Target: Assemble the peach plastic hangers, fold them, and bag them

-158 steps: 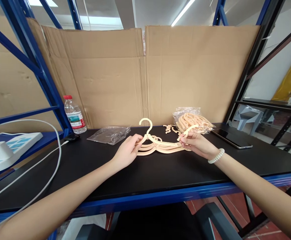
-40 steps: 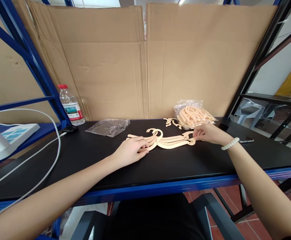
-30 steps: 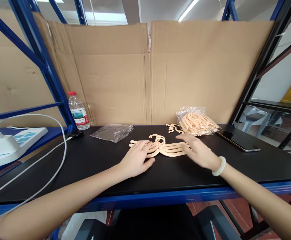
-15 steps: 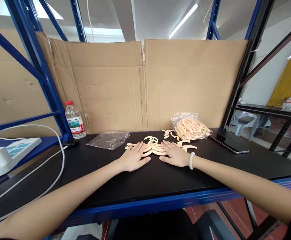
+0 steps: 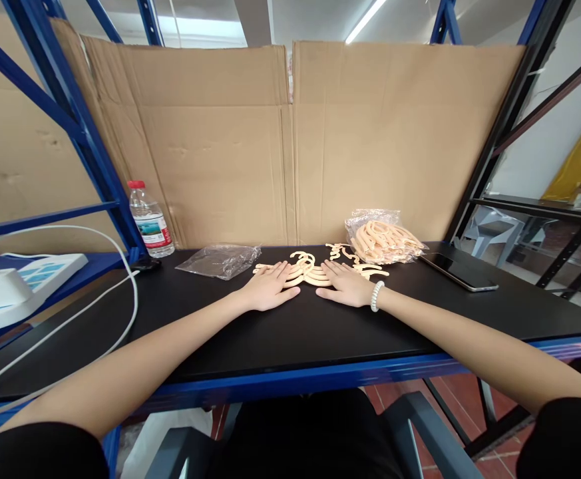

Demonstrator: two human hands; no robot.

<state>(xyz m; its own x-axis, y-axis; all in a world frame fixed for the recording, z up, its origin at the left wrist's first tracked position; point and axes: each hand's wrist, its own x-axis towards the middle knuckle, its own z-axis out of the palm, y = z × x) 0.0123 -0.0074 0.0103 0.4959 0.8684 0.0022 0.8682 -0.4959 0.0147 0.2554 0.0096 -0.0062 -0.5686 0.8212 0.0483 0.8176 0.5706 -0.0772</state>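
Both hands lie flat over the pale hangers [image 5: 313,273] at the centre of the frame.

About a second ago the right hand [image 5: 347,285] was pinching the set's right end; it has since let go and come down palm-low, level with the left hand [image 5: 266,287]. The fingers of both are stretched out and relaxed, resting over the hangers and clasping nothing. This looks like a pause in the handling, with the hangers settled together on the black table [image 5: 290,336], hooks toward the cardboard. Small loose pieces [image 5: 337,253] lie just beyond the right hand, near the plastic-wrapped bundle [image 5: 387,241] right of centre; a flattened clear bag [image 5: 220,261] lies left of centre.
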